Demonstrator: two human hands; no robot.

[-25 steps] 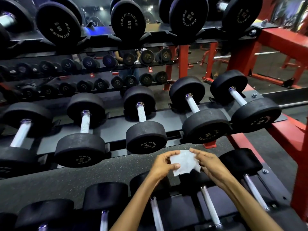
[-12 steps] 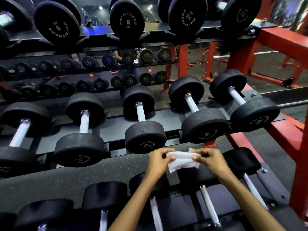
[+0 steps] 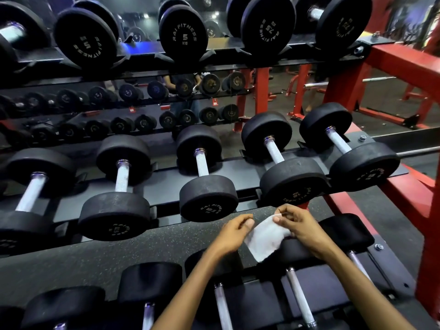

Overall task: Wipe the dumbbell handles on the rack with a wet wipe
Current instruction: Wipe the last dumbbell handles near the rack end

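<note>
At the left of the frame we see the middle shelf of the rack point(image 3: 238, 172), where dumbbells lie with their pale knurled handles pointing toward us, the centre one's handle point(image 3: 202, 164) bare and untouched. Moving toward the lower centre, our left hand point(image 3: 234, 232) has its fingers curled; its thumb sits at the near edge of the wet wipe point(image 3: 265, 239), though we cannot tell whether it actually pinches the cloth. Just right of it, our right hand point(image 3: 301, 228) pinches the wipe's upper corner between thumb and fingertips. The white wipe hangs between the two hands, partly bunched, above the black heads of the bottom-row dumbbells.

We judge that we are readying the wipe, folding or gathering it into a pad, and no handle is being wiped yet. The next move calls for settling the wipe in one hand, then wrapping it round a handle, perhaps the lower-row handle point(image 3: 300, 298) below the right hand, and rubbing along its length.
</note>
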